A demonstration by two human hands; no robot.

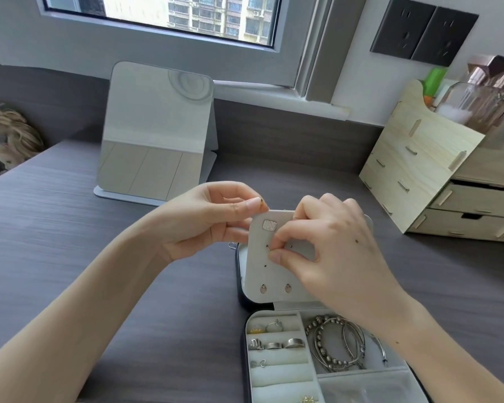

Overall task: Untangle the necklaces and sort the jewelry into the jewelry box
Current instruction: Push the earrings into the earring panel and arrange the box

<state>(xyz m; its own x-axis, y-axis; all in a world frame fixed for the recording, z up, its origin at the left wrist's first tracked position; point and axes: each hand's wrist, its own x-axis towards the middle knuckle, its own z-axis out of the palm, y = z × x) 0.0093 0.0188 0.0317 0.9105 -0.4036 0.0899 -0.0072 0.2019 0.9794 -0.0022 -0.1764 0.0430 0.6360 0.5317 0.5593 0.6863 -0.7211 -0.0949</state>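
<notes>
Grey-brown streaked wood grain right across the bench (70, 228). Centre frame, pale grey earring panel (256, 271) dotted with dark pinholes; glittering silver square stud (269, 224) up top, two rosy pink drops (263, 288) lower down. Lower right, jewelry box (282, 379) dark outside, off-white inside, with silver rings (274, 345) and silver beaded bracelets (329, 344). Far right, pale blond wooden organiser (413, 170); upper right, dark grey sockets (422, 30).

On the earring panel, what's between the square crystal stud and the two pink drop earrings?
Head view: bare earring panel with empty holes, and the right hand pinching at one hole; what it pinches is hidden.
</notes>
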